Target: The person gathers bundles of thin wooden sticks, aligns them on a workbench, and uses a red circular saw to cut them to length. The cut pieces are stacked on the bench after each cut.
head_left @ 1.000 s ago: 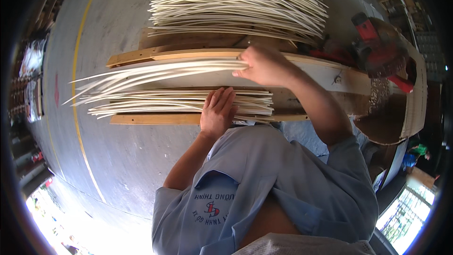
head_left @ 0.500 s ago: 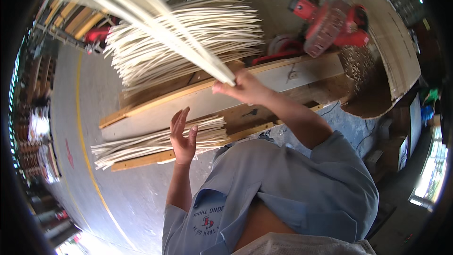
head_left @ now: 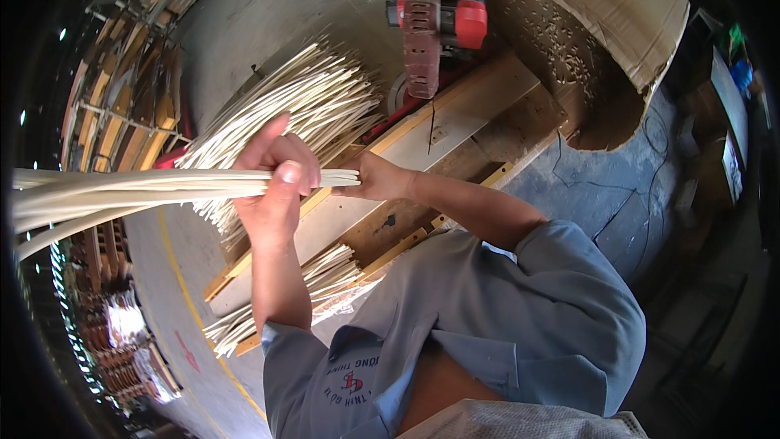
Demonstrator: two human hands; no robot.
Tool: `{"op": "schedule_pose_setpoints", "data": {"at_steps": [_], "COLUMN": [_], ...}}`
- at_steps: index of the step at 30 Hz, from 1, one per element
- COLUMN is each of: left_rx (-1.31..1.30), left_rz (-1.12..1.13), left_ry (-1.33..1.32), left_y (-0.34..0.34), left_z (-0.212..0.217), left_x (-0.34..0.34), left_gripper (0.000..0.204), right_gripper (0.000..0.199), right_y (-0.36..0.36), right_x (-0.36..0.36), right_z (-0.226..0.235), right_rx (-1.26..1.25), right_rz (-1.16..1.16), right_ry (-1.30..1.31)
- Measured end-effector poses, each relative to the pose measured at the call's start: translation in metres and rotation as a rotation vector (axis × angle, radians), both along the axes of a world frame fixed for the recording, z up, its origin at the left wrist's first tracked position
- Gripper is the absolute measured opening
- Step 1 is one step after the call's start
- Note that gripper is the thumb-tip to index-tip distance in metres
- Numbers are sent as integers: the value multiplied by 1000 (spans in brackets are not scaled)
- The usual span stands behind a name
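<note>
A bundle of long, thin, pale sticks [head_left: 179,185] lies across my two hands and runs out past the left edge of the view. My left hand [head_left: 280,175] is closed round it, the thumb pressed on the near side and the fingers curled over. At the bundle's right end my right hand [head_left: 378,177] grips the stick tips, with some fingers hidden behind them. Beneath my left hand and beyond it, a large pile of similar sticks [head_left: 301,102] lies on the bench. A smaller pile of sticks [head_left: 325,272] rests nearer my body, below my left forearm.
A red and black power saw [head_left: 422,41] stands at the bench's far end. Right of it, a cut-open cardboard box [head_left: 626,8] holds small offcuts [head_left: 561,49]. A wooden rail [head_left: 451,114] edges a pale board [head_left: 398,171]. Racks of wood [head_left: 122,122] stand at left.
The bundle has swung down from its raised slant to nearly level, pointing left. My left hand, open and empty before, has closed round it. The view has turned, shifting the bench.
</note>
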State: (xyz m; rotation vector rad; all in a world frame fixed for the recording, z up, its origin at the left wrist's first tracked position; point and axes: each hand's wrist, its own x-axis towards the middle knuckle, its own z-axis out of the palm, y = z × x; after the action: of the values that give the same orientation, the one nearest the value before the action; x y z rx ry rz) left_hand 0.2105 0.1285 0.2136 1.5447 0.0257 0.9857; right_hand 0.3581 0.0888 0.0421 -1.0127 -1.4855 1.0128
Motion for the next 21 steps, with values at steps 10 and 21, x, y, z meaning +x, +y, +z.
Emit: {"op": "schedule_pose_setpoints", "data": {"at_steps": [10,21], "left_rx": [-107,854], "left_rz": [121,696], "left_ry": [89,757], "left_y": [4,-43], "left_z": [-43,-104], "left_x": [2,-54], "left_gripper": [46,45], "right_gripper": [24,21], "right_y": [-7,-28], "right_x": [3,69], "right_z": [-56,-24], "right_rx": [-19,-220], "right_rz": [-284,-288], "right_ry": [-183,-931]}}
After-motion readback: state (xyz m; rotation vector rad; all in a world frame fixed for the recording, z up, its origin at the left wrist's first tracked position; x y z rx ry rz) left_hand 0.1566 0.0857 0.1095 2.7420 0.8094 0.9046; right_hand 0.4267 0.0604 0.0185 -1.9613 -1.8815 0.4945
